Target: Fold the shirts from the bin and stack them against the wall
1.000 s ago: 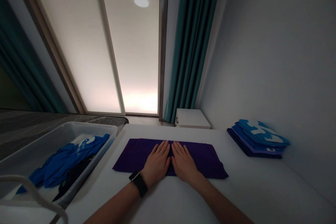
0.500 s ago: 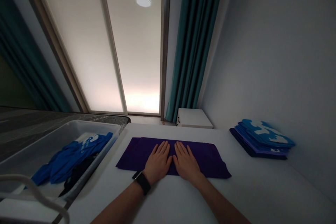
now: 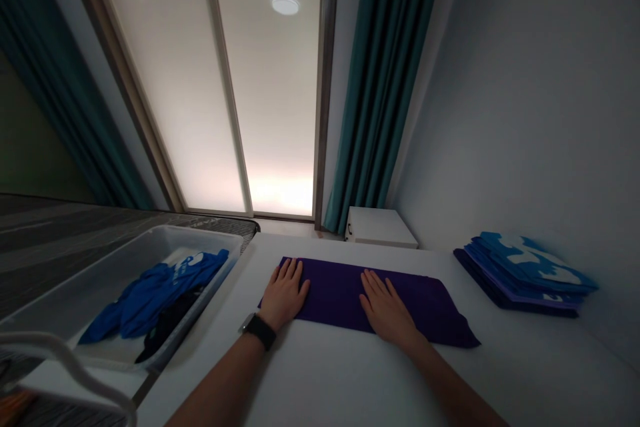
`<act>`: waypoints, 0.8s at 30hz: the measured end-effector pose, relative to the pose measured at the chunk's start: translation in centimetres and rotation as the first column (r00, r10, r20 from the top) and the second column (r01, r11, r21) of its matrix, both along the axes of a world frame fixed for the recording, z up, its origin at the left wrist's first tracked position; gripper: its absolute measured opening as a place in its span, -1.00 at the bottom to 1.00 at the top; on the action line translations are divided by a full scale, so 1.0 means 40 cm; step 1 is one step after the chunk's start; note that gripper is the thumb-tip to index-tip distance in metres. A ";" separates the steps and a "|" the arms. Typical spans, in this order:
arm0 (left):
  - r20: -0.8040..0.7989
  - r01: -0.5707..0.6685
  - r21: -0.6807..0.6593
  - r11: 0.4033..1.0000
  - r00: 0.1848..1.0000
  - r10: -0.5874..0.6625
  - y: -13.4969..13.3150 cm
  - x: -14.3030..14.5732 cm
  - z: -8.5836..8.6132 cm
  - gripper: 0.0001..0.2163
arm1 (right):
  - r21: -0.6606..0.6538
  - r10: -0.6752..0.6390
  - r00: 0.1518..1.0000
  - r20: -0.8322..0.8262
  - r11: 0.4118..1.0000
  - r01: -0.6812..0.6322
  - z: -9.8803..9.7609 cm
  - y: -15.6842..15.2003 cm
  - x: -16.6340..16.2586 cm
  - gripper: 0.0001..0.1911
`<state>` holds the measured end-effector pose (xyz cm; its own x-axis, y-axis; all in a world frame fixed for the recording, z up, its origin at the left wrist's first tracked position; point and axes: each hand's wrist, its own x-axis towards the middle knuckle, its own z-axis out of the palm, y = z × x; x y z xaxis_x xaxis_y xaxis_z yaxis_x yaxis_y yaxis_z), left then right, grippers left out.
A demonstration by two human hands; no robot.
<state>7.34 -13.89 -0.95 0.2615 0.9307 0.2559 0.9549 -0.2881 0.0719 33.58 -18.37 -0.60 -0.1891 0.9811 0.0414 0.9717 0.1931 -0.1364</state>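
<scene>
A dark purple folded cloth [image 3: 333, 293], perhaps a garment, lies as a long flat strip across the white table [image 3: 320, 380]. My left hand [image 3: 284, 292] rests palm down near its left end, fingers extended and a little apart. A dark watch circles that wrist. Right of the cloth's middle, my right hand [image 3: 387, 307] also lies flat, its fingers stretched toward the far edge. Neither hand grips the fabric. The cloth's right end flares to a pointed corner at the near side.
At the right stands a stack of folded blue and purple clothes [image 3: 530, 273]. A translucent plastic bin [image 3: 165, 233] on the left holds a crumpled blue garment [image 3: 155, 293] and a black one [image 3: 175, 320]. A pale curved tube [image 3: 75, 370] crosses the lower left. A white cabinet [image 3: 383, 227] stands beyond the table.
My hands have slid apart from the cloth's middle, the left one reaching the left end. The whole view has shifted slightly, moving the scene rightward.
</scene>
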 end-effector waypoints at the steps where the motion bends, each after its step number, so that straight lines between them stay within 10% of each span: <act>1: -0.009 -0.015 -0.010 1.000 1.000 0.015 -0.001 0.000 0.003 -0.50 | -0.004 -0.001 1.000 0.008 1.000 0.002 -0.001 0.001 0.001 -0.36; 13: -0.075 0.030 -0.094 0.995 0.997 -0.037 0.013 -0.139 0.004 -0.54 | -0.004 -0.005 1.000 0.001 1.000 0.005 -0.013 0.006 0.004 -0.35; 20: 0.229 -0.001 -0.193 0.981 0.972 0.046 0.070 -0.188 -0.010 -0.51 | -0.010 0.014 1.000 -0.028 1.000 -0.014 -0.014 0.010 0.016 -0.36; 24: 0.320 0.012 -0.004 1.000 0.948 -0.010 0.069 -0.171 0.007 -0.54 | 0.034 -0.002 0.999 -0.046 0.999 0.004 -0.010 0.011 0.011 -0.37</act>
